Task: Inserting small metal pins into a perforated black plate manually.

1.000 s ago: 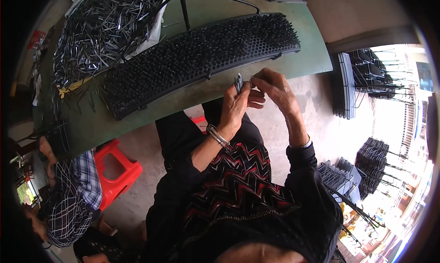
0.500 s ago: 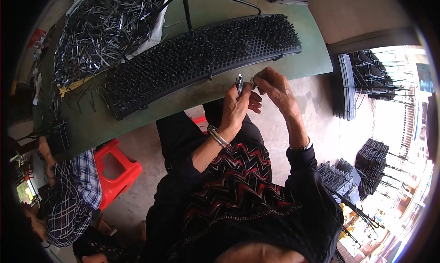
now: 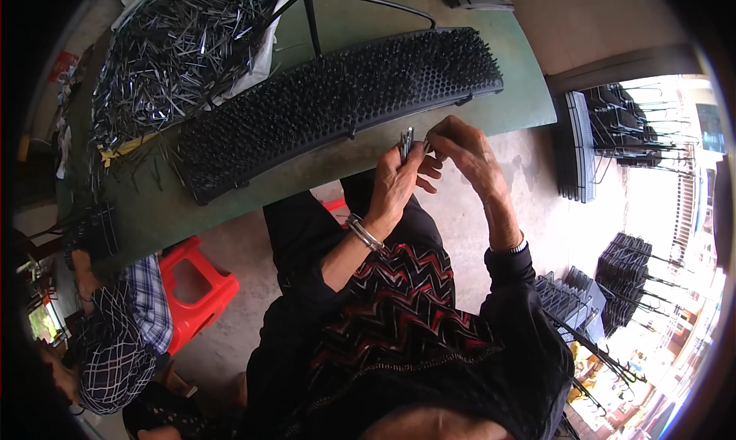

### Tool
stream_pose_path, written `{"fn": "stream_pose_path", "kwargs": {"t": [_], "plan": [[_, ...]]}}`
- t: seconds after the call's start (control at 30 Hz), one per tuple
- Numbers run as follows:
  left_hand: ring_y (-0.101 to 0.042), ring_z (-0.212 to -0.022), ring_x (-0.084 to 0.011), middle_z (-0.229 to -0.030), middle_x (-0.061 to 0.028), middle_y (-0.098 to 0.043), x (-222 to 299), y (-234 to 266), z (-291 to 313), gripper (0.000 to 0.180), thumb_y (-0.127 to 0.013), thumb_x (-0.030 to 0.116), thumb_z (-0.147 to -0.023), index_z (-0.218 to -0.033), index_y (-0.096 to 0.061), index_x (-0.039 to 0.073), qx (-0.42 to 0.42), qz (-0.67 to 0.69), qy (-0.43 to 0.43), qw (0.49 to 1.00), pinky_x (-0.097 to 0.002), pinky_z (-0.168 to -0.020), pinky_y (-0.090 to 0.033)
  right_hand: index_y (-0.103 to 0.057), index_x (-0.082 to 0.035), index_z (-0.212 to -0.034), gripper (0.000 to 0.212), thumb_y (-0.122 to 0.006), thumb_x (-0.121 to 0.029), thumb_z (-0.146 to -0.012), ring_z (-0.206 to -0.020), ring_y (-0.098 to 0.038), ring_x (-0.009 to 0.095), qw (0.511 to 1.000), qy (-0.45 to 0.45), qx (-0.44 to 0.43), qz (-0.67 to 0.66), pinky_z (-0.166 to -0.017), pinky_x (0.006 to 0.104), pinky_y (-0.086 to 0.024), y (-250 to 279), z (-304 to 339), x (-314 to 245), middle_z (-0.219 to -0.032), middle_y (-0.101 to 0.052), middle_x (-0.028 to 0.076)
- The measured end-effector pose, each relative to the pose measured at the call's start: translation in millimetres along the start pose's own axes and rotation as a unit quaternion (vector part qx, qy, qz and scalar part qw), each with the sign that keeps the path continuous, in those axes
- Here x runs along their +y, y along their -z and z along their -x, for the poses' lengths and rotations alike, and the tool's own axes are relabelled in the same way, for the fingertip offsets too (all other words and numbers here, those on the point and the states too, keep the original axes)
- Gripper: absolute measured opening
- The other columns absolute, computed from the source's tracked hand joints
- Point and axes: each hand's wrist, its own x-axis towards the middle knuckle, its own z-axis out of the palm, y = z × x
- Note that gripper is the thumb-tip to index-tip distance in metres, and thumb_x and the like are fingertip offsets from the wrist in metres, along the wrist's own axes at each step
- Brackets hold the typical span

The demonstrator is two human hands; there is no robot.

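Note:
My left hand (image 3: 395, 181) is closed round a small bundle of thin, shiny dark strips (image 3: 407, 139) whose ends stick up past the thumb. Close beside it, my right hand (image 3: 464, 150) pinches thumb and forefinger together near the left thumb tip; whatever is between them is too small to make out. Both hands are just off the near edge of the table. Beyond them lies a long, curved black perforated panel (image 3: 337, 95), densely set with upright dark bristle-like pieces. Rows of open holes show along its right part.
A big heap of loose strips (image 3: 180, 57) lies on sacking at the table's far left. A black metal frame (image 3: 313, 26) rises behind the panel on the green table (image 3: 529, 80). A co-worker (image 3: 115, 340) sits left by a red stool (image 3: 201, 294). Racks (image 3: 625, 279) stand right.
The right hand's fingertips have come a little nearer the left thumb. The strips in the left hand show slightly more spread. The whole view has shifted very slightly.

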Motion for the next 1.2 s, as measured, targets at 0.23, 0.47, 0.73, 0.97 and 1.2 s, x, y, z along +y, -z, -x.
{"fn": "stream_pose_path", "kwargs": {"t": [0.23,0.47,0.73,0.97,1.2], "plan": [[-0.032,-0.047,-0.0023,-0.06,0.0061,-0.041,0,7,-2,0.027,-0.051,0.029,-0.098,-0.091,-0.059,0.005,0.039,-0.006,0.079,0.996,-0.0188,-0.041,-0.024,-0.057,0.002,-0.096,0.011,-0.056,-0.006,-0.088,-0.073,-0.066,0.016,0.954,0.114,0.266,0.073,-0.067,0.028,-0.051,12,-25,-20,-0.08,-0.068,0.01],[-0.032,-0.049,-0.001,-0.062,0.0068,-0.04,-2,2,1,0.029,-0.054,0.035,-0.096,-0.087,-0.056,0.007,0.009,0.052,0.097,0.994,-0.0181,-0.042,-0.025,-0.059,-0.001,-0.094,0.012,-0.057,-0.012,-0.089,-0.071,-0.066,0.014,0.929,0.169,0.313,0.1,-0.065,0.0272,-0.05,19,-73,-11,-0.078,-0.069,0.008],[-0.034,-0.056,-0.0011,-0.069,0.0046,-0.049,3,3,6,0.031,-0.053,0.035,-0.097,-0.099,-0.061,0.005,-0.018,0.039,0.09,0.995,-0.018,-0.047,-0.025,-0.057,-0.002,-0.095,0.012,-0.058,-0.014,-0.09,-0.069,-0.067,0.015,0.907,0.194,0.314,0.201,-0.063,0.0271,-0.05,24,-87,2,-0.076,-0.069,0.009],[-0.03,-0.056,-0.0013,-0.067,0.0065,-0.043,-1,3,6,0.029,-0.053,0.035,-0.097,-0.1,-0.06,0.006,-0.025,0.062,0.087,0.994,-0.0183,-0.048,-0.023,-0.059,-0.002,-0.093,0.011,-0.059,-0.013,-0.089,-0.067,-0.065,0.013,0.914,0.18,0.293,0.216,-0.062,0.0267,-0.049,30,-82,-2,-0.075,-0.068,0.009],[-0.028,-0.055,-0.0013,-0.066,0.0072,-0.038,-6,3,7,0.026,-0.053,0.033,-0.097,-0.099,-0.058,0.007,-0.015,0.071,0.088,0.993,-0.0184,-0.046,-0.021,-0.059,-0.002,-0.093,0.011,-0.059,-0.012,-0.089,-0.067,-0.064,0.013,0.911,0.196,0.292,0.217,-0.064,0.0276,-0.048,31,-86,1,-0.075,-0.068,0.009]]}}
